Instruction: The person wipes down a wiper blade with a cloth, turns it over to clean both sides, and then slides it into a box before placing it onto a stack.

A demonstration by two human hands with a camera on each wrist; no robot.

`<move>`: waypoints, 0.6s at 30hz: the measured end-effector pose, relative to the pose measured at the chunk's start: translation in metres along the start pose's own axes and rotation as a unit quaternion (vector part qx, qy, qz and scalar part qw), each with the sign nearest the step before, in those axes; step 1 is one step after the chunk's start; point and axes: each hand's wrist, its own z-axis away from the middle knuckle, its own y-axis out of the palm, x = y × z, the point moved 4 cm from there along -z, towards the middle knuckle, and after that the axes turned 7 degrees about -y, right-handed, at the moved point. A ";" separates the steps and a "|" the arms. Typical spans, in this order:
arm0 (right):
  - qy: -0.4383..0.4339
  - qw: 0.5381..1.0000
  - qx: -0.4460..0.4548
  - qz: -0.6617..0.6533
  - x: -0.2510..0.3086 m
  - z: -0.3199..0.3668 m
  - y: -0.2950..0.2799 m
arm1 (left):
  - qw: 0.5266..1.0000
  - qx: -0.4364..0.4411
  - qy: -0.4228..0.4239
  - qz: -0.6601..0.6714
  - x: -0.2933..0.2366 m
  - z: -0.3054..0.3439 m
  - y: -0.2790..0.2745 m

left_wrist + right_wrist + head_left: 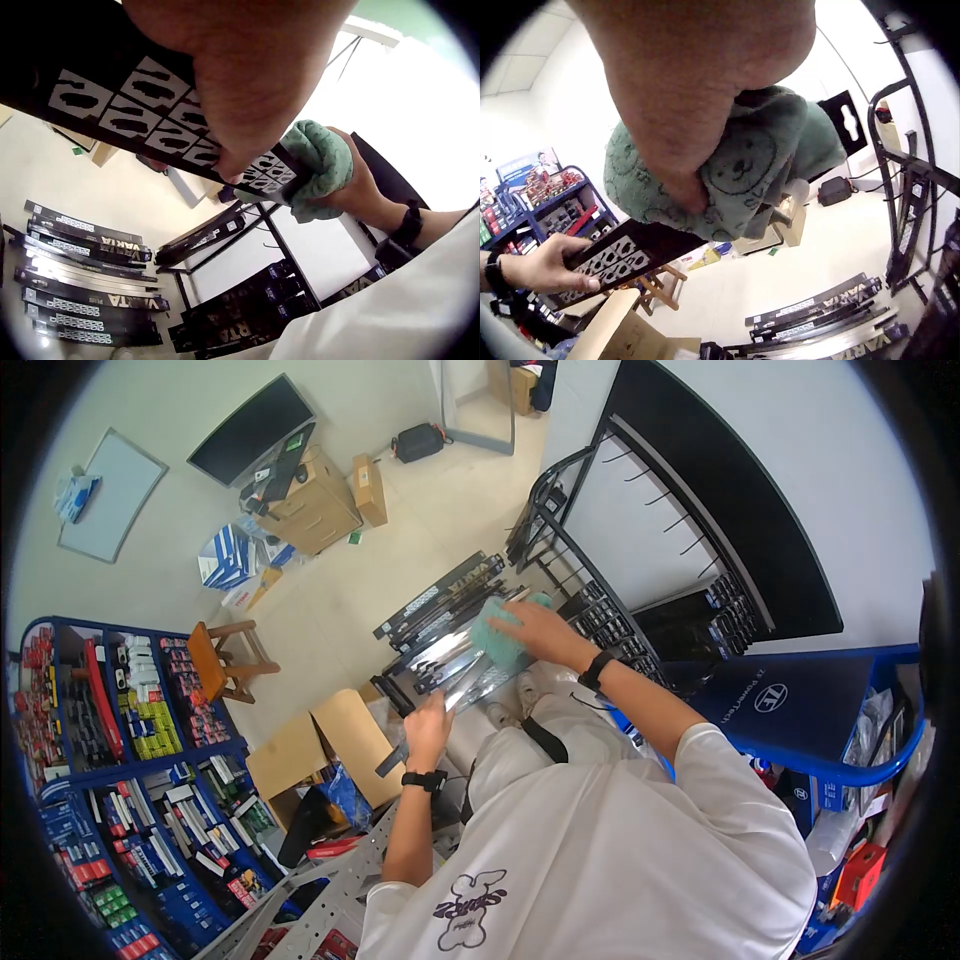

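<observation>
My left hand [430, 728] grips a long, flat black wiper blade package [142, 120] near one end, thumb across its printed face. White squares with dark connector pictures cover that face in the left wrist view. A green cloth [742, 165] with a bear-face pattern is in my right hand [545, 635], folded around the package farther along. Past the cloth, the package's end with a hang slot [850, 124] sticks out in the right wrist view. Similar VARTA packages [97, 300] lie side by side below, a few of them silvery and shiny.
A black rack with hooks [600, 610] holds more packages on the right. An open cardboard box [355, 745] is beside my left arm. Farther left are a wooden stool [215, 660] and blue shelves [150, 760] full of boxed goods. A blue bin [850, 770] is at right.
</observation>
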 end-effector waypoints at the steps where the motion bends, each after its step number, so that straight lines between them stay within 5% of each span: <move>1: 0.002 1.000 -0.001 -0.002 -0.007 -0.001 0.000 | 1.000 0.004 -0.019 -0.004 0.002 0.000 -0.001; 9: 0.160 0.984 -0.063 0.044 -0.090 -0.002 -0.010 | 0.994 0.021 -0.108 -0.013 0.008 -0.006 -0.004; 18: 0.352 0.936 -0.020 0.022 -0.176 0.001 0.022 | 0.983 0.042 -0.180 -0.020 0.010 -0.015 -0.005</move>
